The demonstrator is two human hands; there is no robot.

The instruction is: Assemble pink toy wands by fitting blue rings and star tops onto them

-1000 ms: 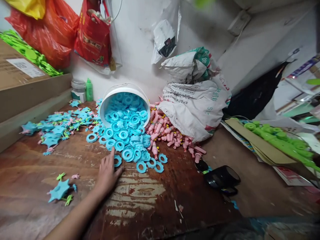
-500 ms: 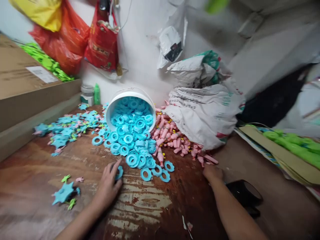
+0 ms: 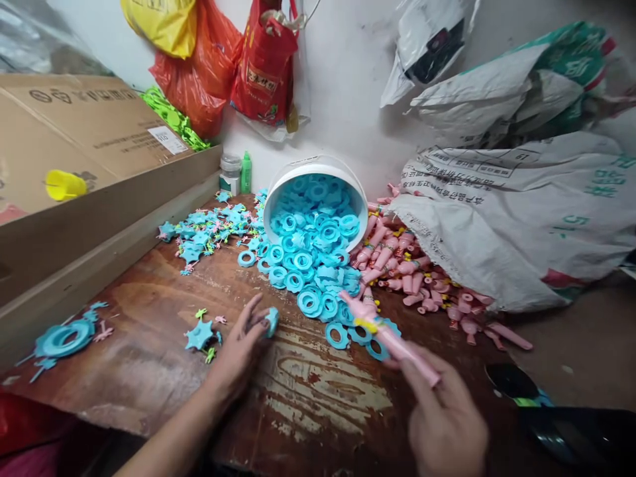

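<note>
Head view: left hand [image 3: 238, 354] pinches a blue ring [image 3: 271, 322], right hand [image 3: 444, 424] grips a pink peg [image 3: 392, 341] pointing toward 10 o'clock, apparently for joining.

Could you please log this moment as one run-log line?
left hand: holds blue ring | right hand: holds pink stick | tipped bucket: spilling rings

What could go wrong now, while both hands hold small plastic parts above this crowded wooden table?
1. The left hand pinches the small blue plastic ring only at its fingertips; it may slip and fall among the loose rings.
2. The right hand holds the long pink plastic piece by one end; its far end might sweep rings lying beneath it.
3. The tipped white bucket lies on its side, so more rings could slide out.
</note>
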